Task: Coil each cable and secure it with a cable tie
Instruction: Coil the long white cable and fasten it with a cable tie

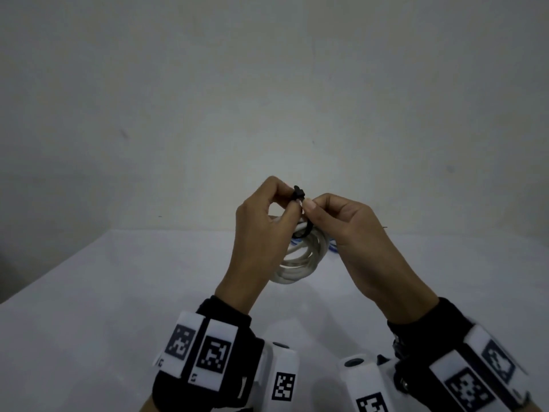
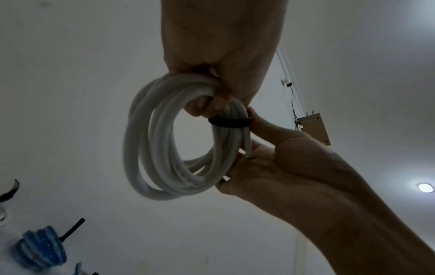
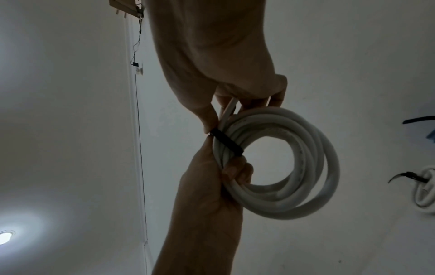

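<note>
A white cable coil (image 1: pixel 300 263) hangs in the air above the white table (image 1: pixel 118 292), between my two hands. A black cable tie (image 1: pixel 298 194) is wrapped round its strands at the top. My left hand (image 1: pixel 292 200) pinches the tie's head, and one of its fingers (image 2: pixel 204 105) hooks through the coil (image 2: pixel 150 148). My right hand (image 1: pixel 309 208) pinches the tie (image 3: pixel 227 143) from the other side, and its other fingers lie against the coil (image 3: pixel 306 167) and a loose cable end (image 3: pixel 229 108). The tie band (image 2: pixel 229 122) sits snug round the bundle.
A blue coiled cable (image 2: pixel 40 247) lies on the table beyond the hands, partly seen behind the coil (image 1: pixel 332 248). Another white coil (image 3: pixel 426 189) with a black tie round it lies near it. A plain wall stands behind the table.
</note>
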